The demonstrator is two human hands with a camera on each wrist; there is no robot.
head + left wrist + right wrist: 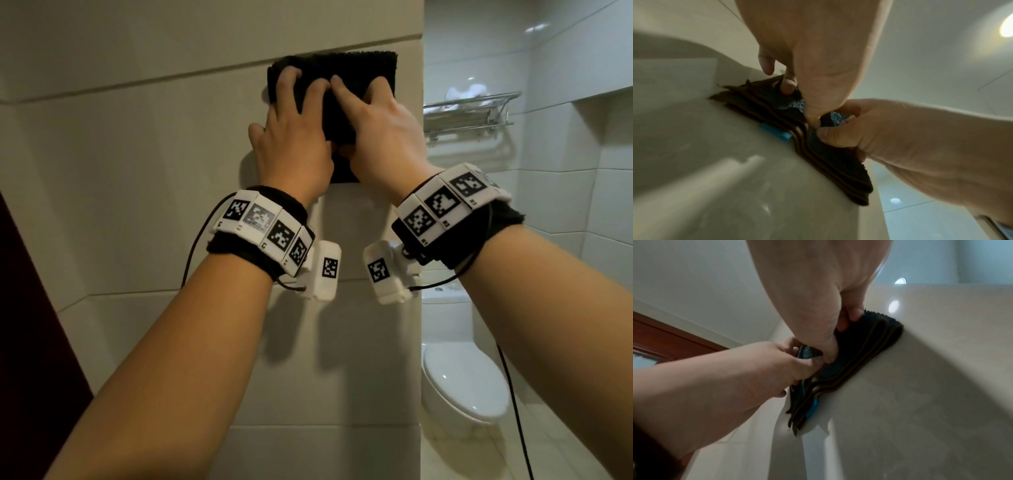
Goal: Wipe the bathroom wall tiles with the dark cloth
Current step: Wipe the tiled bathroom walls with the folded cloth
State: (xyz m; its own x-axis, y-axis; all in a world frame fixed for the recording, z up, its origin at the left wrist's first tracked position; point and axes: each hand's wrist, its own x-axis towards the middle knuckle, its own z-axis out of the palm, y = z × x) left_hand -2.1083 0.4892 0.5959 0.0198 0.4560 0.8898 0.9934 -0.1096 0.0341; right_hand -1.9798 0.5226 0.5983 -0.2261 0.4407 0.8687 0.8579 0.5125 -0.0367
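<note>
Both hands pin folded dark cloth flat on wall tile, near the wall's outer corner.

Left to right: dark door frame (20, 308) at 9 o'clock, then a wide run of bare wall tiles (137, 205). Left hand (294, 137) on the dark cloth (359, 68), fingers (289, 80) curled onto its left edge and gripping it. Right hand (380, 126) beside it, thumbs touching, fingers (380, 85) bent, clutching the right part. Cloth top edge just under a grout line at 12 o'clock, right edge near the wall corner (422, 205); blue tag (775, 132) on the folded lower edge. At 3 o'clock towel rack (469, 109), at 5 o'clock toilet (462, 383).
</note>
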